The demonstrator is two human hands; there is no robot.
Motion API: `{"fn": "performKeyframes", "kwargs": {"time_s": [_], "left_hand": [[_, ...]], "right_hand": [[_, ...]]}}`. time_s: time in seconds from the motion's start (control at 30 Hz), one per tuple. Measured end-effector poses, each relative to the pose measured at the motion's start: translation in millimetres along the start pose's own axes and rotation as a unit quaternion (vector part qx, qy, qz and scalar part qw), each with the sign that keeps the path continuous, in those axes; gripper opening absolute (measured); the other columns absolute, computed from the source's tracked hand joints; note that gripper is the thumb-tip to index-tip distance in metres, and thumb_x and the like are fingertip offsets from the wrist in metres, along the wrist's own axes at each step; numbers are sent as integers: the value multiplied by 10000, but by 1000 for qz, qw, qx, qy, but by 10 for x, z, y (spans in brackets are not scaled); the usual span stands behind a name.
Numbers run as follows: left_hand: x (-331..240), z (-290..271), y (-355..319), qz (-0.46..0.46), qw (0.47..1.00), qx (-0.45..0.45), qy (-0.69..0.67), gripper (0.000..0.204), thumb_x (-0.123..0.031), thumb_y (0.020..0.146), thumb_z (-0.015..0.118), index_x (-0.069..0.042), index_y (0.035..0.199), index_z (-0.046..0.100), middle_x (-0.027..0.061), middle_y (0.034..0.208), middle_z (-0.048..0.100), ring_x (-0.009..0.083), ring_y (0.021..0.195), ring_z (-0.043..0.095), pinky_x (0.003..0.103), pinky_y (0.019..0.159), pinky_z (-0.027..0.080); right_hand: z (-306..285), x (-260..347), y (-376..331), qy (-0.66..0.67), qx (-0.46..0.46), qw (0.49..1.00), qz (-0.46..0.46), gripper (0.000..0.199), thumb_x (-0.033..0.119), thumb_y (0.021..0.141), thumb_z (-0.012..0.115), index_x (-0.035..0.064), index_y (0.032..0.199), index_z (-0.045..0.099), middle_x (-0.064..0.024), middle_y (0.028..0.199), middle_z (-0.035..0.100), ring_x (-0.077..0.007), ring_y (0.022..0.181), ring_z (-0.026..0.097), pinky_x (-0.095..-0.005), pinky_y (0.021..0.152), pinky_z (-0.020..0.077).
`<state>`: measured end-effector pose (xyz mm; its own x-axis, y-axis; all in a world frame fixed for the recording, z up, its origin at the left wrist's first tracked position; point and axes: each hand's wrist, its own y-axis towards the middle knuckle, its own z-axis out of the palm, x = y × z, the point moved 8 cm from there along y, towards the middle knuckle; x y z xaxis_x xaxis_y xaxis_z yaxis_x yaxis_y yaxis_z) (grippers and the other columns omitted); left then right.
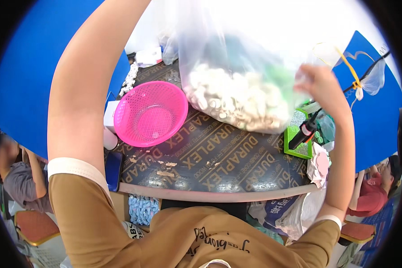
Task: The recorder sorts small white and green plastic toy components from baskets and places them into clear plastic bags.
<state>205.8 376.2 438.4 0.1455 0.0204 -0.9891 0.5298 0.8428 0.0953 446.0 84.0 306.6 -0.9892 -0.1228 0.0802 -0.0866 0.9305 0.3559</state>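
Note:
A clear plastic bag (236,96) full of small whitish pieces hangs over the far side of the table, its filled bottom tilted down to the right. My left arm reaches up past the top edge, so the hand is out of sight. At the bag's right side is my right hand (319,87), fingers toward the plastic. They are smeared by motion, and whether they grip the bag does not show. Left of the bag stands a pink mesh basket (152,137) with one small piece at its bottom.
Below my right hand, a black-handled tool (303,133) rests on a green tray (304,152). A dark blue phone (115,169) lies at the table's left edge. White scraps (166,173) dot the dark tabletop (228,165). Blue partitions (31,67) flank the table; other people sit on both sides.

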Motion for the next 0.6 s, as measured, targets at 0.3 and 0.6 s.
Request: {"fn": "performKeyframes", "kwargs": {"time_s": [0.3,0.6], "left_hand": [[368,140,-200,240,955,-109,135,220,-182,878,538,-87,682,509,29,561,457,114,450,378,260,394,298],[402,11,-1072,252,930,-150,221,160,-175,891,480,-86,773,540,21,624,503,113,482,423,232,395,313]], "right_hand": [[774,15,209,-25,103,994,3,427,348,849,583,5,1103,596,-195,1031,623,-355,842,609,-414,752,485],[1636,-725,-331,-333,229,915,16,271,62,779,492,71,1027,600,-168,951,637,-343,875,629,-459,727,501]]}}
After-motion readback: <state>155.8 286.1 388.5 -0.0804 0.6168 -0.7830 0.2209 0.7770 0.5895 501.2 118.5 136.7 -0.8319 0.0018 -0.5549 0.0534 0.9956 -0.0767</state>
